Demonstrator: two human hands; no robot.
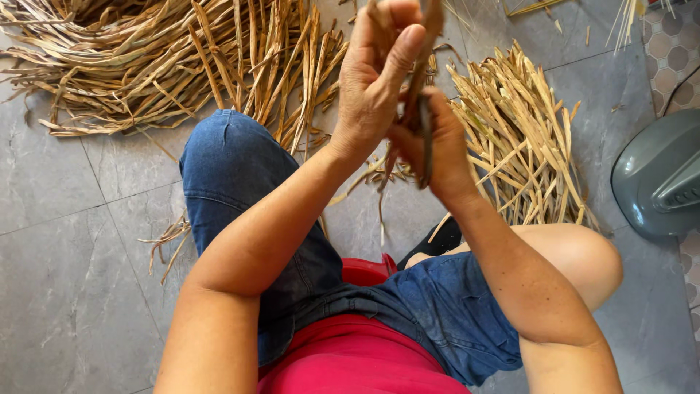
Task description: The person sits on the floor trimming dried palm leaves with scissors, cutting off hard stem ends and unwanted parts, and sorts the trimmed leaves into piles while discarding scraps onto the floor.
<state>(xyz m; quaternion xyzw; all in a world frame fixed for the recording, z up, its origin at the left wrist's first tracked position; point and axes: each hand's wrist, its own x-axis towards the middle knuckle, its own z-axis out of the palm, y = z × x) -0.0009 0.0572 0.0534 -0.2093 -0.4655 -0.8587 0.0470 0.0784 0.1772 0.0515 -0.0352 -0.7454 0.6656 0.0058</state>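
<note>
My left hand is raised in front of me, fingers closed on the upper part of a dried brown straw strand. My right hand sits just below and to the right, gripping the same strand lower down; frayed ends dangle beneath it. Both hands touch each other above my knees. I sit with a denim-covered left leg and a bare right knee.
A big heap of dried straw strips lies on the grey tiled floor at the upper left, a smaller heap at the right. A grey fan base stands at the right edge. A few loose strands lie beside my left leg.
</note>
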